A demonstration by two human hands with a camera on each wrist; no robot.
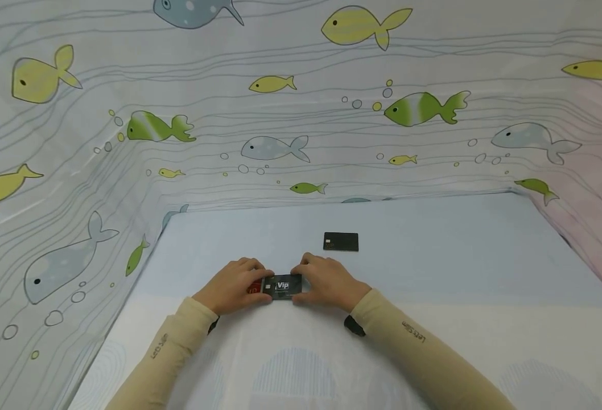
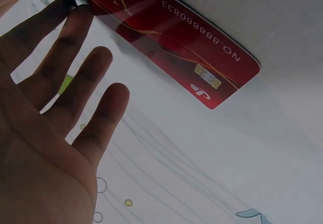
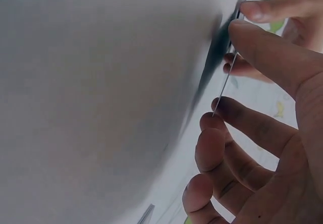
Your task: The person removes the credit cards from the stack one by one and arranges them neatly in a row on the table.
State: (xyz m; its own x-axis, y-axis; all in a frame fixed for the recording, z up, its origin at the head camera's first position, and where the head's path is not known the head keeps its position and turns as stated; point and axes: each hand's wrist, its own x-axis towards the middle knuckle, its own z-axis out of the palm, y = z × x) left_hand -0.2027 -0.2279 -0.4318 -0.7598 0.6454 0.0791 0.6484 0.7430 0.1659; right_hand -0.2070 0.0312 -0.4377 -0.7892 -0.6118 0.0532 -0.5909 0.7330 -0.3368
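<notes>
Fish-patterned cloth (image 1: 219,114) rose behind the pale tabletop (image 1: 434,250). Left hand (image 1: 234,287) and right hand (image 1: 329,283) pinched a gray card (image 1: 283,291) by its near and far edges, red card (image 2: 171,37) at its left, black card (image 1: 341,242) farther off. Uneven pinching risked letting it slip.

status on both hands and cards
Left hand, right hand: both pinching dark Vip card. Red card partly hidden by left hand. Black card beyond, clear of hands.
</notes>
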